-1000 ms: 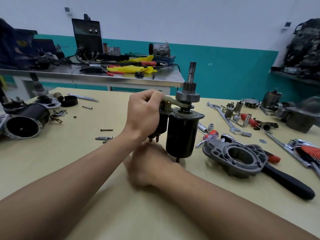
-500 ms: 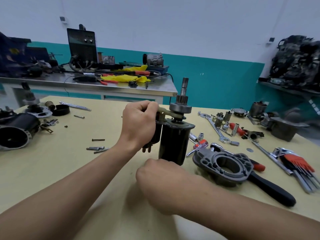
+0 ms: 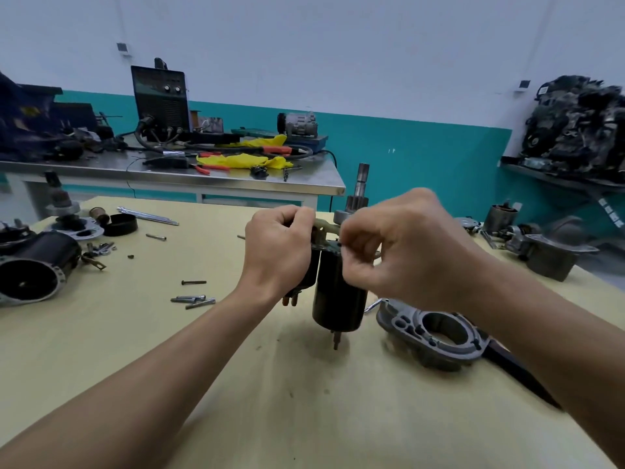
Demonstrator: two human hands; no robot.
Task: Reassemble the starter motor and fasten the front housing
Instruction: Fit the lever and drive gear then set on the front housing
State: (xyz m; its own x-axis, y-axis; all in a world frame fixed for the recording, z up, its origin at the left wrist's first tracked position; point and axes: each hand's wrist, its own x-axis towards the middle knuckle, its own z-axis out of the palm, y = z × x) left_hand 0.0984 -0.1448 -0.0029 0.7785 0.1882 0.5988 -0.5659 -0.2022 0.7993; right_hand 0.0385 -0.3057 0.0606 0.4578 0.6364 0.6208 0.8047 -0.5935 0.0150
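The black starter motor body (image 3: 338, 299) is held upright above the yellow table, its pinion shaft (image 3: 361, 186) pointing up and a stud sticking out below. My left hand (image 3: 277, 252) grips the black solenoid beside it, with fingers at the pale shift lever (image 3: 325, 228). My right hand (image 3: 402, 255) has curled fingers at the top rim of the motor body, pinching at a small part there; what it pinches is hidden. The grey front housing (image 3: 436, 336) lies flat on the table to the right of the motor.
Loose bolts (image 3: 192, 299) lie left of the motor. Another starter casing (image 3: 33, 269) and small parts sit at the far left. More motor parts (image 3: 548, 252) stand at the right. A black tool handle (image 3: 517, 374) runs under the housing. A steel bench (image 3: 169, 170) stands behind.
My right hand has risen from the table below the motor to the motor's top rim. The motor has been lifted slightly, and the view has tilted.
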